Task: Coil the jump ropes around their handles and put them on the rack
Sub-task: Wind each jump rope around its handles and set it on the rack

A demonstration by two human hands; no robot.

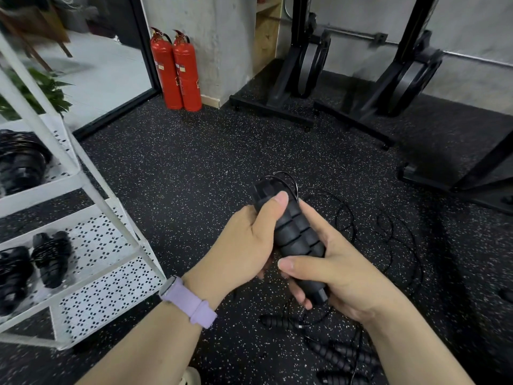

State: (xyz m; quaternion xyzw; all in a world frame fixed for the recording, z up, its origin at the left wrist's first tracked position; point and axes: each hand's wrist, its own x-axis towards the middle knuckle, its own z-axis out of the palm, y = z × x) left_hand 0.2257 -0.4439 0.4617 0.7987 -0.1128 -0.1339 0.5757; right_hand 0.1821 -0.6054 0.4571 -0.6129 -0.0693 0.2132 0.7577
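Two black ribbed jump rope handles (pixel 294 232) lie side by side between my hands at the centre. My left hand (pixel 249 243) grips their upper part, thumb across the top. My right hand (pixel 330 262) grips the lower part, thumb over the front. Their thin black rope (pixel 372 226) trails in loose loops over the floor to the right. The white perforated rack (pixel 111 257) stands at the left, with coiled ropes (pixel 51 257) on its lower shelf and more on the shelf above (pixel 19 162). Loose handles and ropes (pixel 341 354) lie on the floor below my hands.
The floor is black speckled rubber. Two red fire extinguishers (pixel 177 70) stand against the back wall by a doorway. Black machine bases (pixel 358 107) stretch across the back and right. A green plant (pixel 47 93) shows behind the rack.
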